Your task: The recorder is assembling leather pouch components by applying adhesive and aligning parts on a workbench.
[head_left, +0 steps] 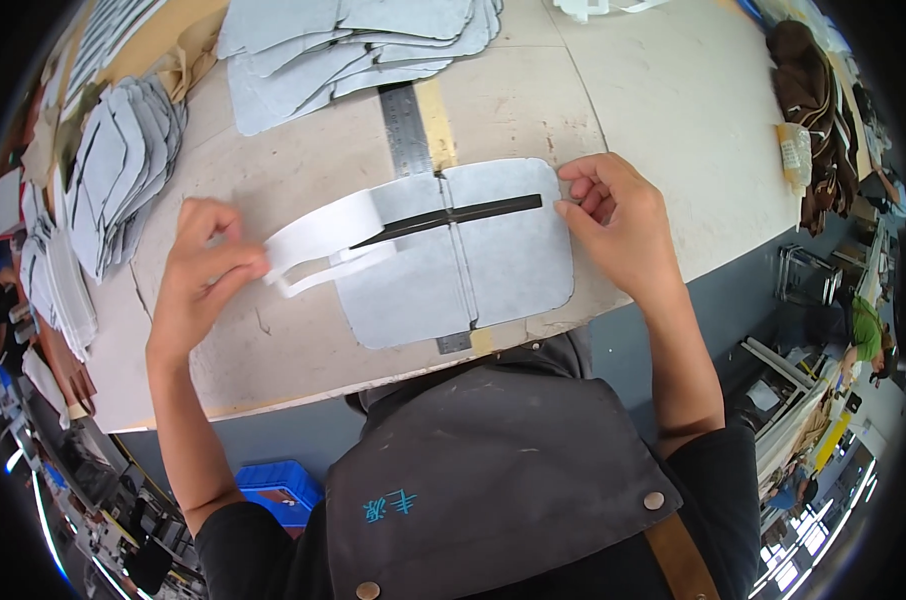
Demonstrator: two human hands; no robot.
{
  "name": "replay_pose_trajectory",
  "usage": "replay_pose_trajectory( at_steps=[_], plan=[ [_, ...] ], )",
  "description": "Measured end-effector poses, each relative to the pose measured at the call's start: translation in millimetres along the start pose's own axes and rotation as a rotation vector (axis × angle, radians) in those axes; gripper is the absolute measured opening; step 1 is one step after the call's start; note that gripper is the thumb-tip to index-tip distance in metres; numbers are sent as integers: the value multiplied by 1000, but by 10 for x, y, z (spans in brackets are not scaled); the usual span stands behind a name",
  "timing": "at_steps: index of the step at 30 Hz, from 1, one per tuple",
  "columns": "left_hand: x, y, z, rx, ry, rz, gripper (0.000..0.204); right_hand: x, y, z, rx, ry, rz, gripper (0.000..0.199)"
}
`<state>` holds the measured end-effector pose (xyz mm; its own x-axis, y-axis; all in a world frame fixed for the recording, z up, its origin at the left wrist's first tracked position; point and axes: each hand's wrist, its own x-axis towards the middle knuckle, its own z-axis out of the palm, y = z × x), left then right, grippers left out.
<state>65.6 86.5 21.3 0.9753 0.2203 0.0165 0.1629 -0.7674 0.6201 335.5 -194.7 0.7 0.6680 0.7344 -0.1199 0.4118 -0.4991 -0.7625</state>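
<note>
Gripping a roll of white tape (318, 235), the left hand (205, 270) is closed round the roll's outer side, thumb and fingers curled on it. A loose white strip (323, 272) is seen trailing under the roll toward the right. From the roll a dark strip (453, 214) is stretched rightward, and its far end is pinched between thumb and fingers of the right hand (618, 225), which is pressed down at the right edge of a grey felt piece (518, 265).

Between the two hands the felt piece is laid flat on the table (663, 110), rounded at its corners, with a seam running down its middle; the dark strip is crossed over that seam. A steel ruler (405, 125) is laid beneath the felt, showing beyond the hands at the far side and again just at the near edge. A yellow band (435, 120) is seen just right of the ruler.

Beyond the hands a stack of grey felt cut-outs (353, 45) is spread. Left of the left hand, more grey stacks (118, 165) are fanned out. Well right of the right hand, brown material (808, 100) is heaped at the table edge. Near the body, a dark apron (493, 470) is worn, and a blue crate (278, 490) is seen below the left forearm.
</note>
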Motion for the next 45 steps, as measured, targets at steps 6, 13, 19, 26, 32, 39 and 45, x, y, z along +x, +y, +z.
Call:
replay_pose_trajectory(
  at_steps=[6,13,19,26,32,39,45],
  plan=[
    [-575,-384,-222,41,20,-228,18,-5,-5,-26,-64,-14,20,25],
    [-832,-600,-353,10,20,-284,19,-3,7,-15,-87,12,-11,24],
    [-958,-727,-474,7,9,-388,18,4,2,-21,-101,4,-17,24],
    [-918,-700,-483,19,44,-363,13,8,30,-55,-128,-13,-61,22],
    [-716,-536,-291,216,195,-352,15,-13,49,-55,-212,21,-71,21],
    [45,193,298,-11,307,-92,28,91,-114,146,-301,28,-211,22],
    [662,473,729,-5,269,-10,23,68,-88,173,-46,8,-81,20]
  ],
)
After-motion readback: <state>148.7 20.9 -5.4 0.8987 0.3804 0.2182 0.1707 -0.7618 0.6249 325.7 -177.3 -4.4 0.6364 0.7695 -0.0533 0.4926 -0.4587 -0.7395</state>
